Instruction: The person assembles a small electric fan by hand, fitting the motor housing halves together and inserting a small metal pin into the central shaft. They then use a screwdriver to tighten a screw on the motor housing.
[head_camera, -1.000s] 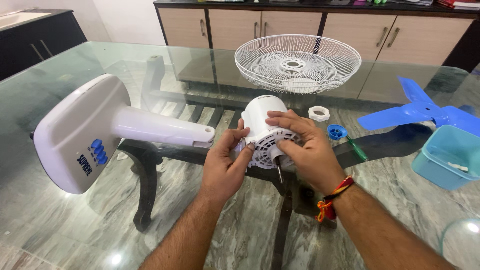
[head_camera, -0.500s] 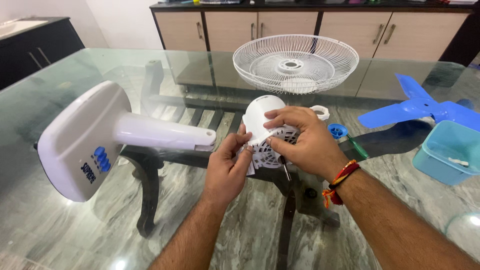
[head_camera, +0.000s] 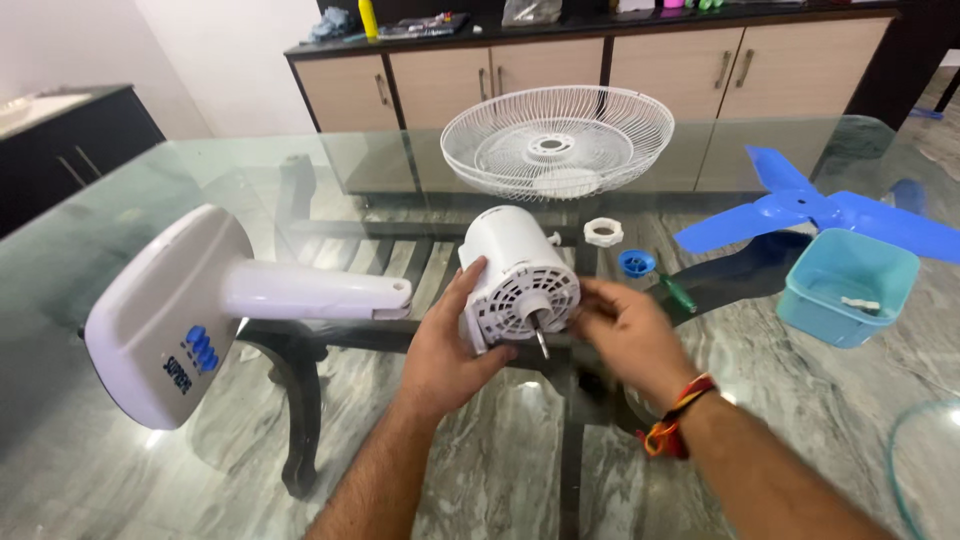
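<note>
A white fan motor housing (head_camera: 515, 275) with a vented front and a metal shaft lies on the glass table (head_camera: 150, 170), its front facing me. My left hand (head_camera: 445, 345) grips its left side. My right hand (head_camera: 625, 335) sits at its right edge, fingers touching the vented front. Just left of the motor lies the white fan stand (head_camera: 200, 300), its neck pointing at the motor and its base bearing blue buttons.
A white wire fan guard (head_camera: 557, 140) rests behind the motor. A white ring nut (head_camera: 603, 232), a blue cap (head_camera: 636, 263) and a green-handled screwdriver (head_camera: 680, 292) lie to the right. Farther right are blue fan blades (head_camera: 800, 212) and a teal tub (head_camera: 848, 287). Cabinets stand behind.
My right hand has come off the top of the motor and now sits at its right edge. The motor's vented front and shaft are now uncovered and face me.
</note>
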